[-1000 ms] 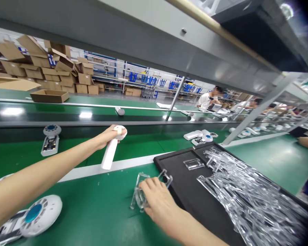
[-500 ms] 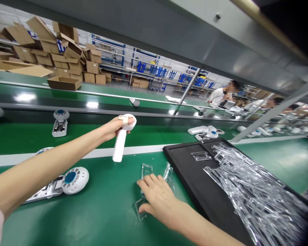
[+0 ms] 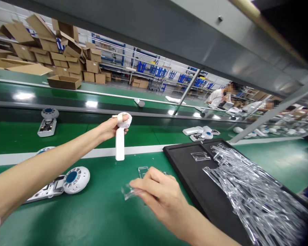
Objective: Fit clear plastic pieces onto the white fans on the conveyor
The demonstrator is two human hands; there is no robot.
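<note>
My left hand (image 3: 115,125) is closed around the round head of a white handheld fan (image 3: 120,143), whose handle hangs down over the white strip. Between the thumb and fingers of my right hand (image 3: 161,191) is a small clear plastic piece (image 3: 128,192), raised off the green table. Another clear plastic frame (image 3: 143,171) lies just behind that hand, which partly covers it. Under my left forearm rests an opened white fan (image 3: 76,180) with a blue hub, its inner parts exposed.
At right a black tray (image 3: 187,171) bears a heap of clear plastic pieces (image 3: 256,191). Along the green belt stand an opened fan (image 3: 47,123) and several white fan parts (image 3: 199,132). A slanted metal post (image 3: 256,124) rises behind the tray. Co-workers sit farther right.
My right hand has picked up a clear plastic piece from the table and pinches it. My left hand has shifted slightly left, the fan handle now more upright. Fans on the belt have moved left.
</note>
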